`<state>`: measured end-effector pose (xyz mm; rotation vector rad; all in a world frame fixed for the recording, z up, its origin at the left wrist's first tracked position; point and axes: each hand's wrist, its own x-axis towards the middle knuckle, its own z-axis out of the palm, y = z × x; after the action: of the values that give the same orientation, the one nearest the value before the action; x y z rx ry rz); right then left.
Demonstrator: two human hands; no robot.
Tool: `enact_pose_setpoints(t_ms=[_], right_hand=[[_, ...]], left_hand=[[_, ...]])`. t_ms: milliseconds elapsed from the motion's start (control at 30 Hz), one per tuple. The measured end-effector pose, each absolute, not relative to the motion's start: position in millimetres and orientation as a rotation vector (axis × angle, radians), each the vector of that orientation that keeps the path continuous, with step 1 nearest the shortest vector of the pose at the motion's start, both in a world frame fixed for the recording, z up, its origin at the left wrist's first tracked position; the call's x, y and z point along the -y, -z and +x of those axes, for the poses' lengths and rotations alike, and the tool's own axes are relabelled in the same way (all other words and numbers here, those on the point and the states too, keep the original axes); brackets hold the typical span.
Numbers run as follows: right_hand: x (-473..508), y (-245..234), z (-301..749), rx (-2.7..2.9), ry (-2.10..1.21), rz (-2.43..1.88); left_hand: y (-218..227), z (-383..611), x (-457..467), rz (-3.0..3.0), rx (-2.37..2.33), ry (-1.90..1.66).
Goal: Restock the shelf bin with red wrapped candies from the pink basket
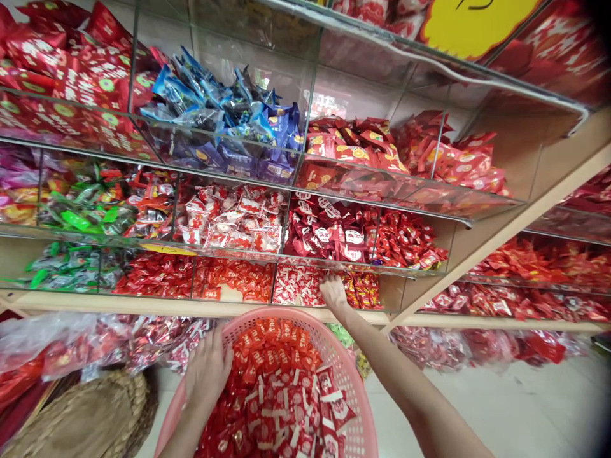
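Note:
A pink plastic basket (360,388) holds orange-red wrapped candies (274,343) at its far side and red-and-white packets (281,407) nearer me. My left hand (207,366) grips its left rim, back of the hand upward, with the thumb toward the inside. Up at the bottom shelf, my right hand (333,291) is at the compartment of small red-and-white candies (298,284), beside red-and-yellow candies (360,289). Its fingers are curled closed, and whatever they may hold is hidden.
Clear-walled shelves rise ahead, with blue packets (224,108), dark red packets (329,229) and white-and-red candies (238,216). A wooden post (477,235) slants at right. Plastic bags (429,350) lie under the shelf. A woven basket (81,413) stands on the floor at lower left.

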<state>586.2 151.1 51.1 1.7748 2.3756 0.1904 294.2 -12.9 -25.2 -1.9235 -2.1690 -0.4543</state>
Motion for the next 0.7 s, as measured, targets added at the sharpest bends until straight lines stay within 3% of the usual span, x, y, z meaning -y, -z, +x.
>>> enact_pose_setpoints(t_ms=[333,500,600,700], right_hand=[[-146,-56,601,-2.495,-0.309,1.660],[-121,-73,605,-2.631,-0.265,1.803],[-93,-74,602,-2.981,0.316,2.050],[-57,-67,587,-2.948,1.473,2.162]], left_hand=[[21,296,14,-1.932,2.184,0.437],[22,294,14,-1.944,2.194,0.483],[21,293,11,-1.952,2.272,0.610],[6,298,10,-1.972,2.318,0.946]])
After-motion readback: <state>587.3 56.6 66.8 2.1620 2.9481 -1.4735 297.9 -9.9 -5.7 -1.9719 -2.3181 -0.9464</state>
